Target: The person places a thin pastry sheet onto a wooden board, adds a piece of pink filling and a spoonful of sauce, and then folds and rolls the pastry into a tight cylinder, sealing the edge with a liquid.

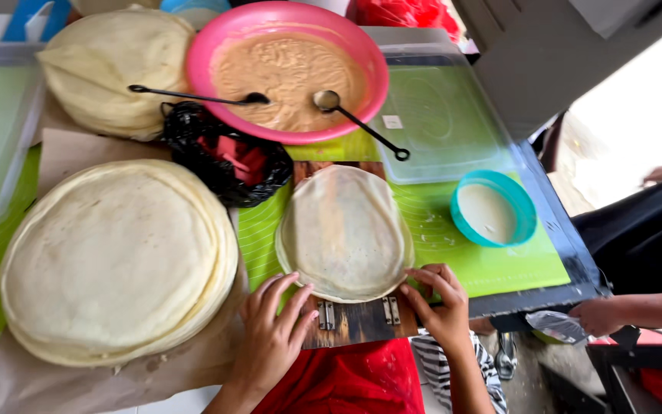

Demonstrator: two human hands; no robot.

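A thin round pale wrapper [344,230] lies flat on a dark wooden hinged board [358,320] in front of me. My left hand [273,333] rests at the wrapper's near left edge, fingers spread and touching it. My right hand [440,299] touches the near right edge with its fingertips. Neither hand grips anything. A big stack of the same wrappers [116,257] sits on brown paper to the left.
A pink bowl of tan filling [289,73] with two spoons stands behind. A black bag with red pieces [227,157], a folded wrapper pile [113,69], a teal bowl of paste [493,208] and clear lids [442,115] surround it. Another person's hand [603,314] holds a packet at right.
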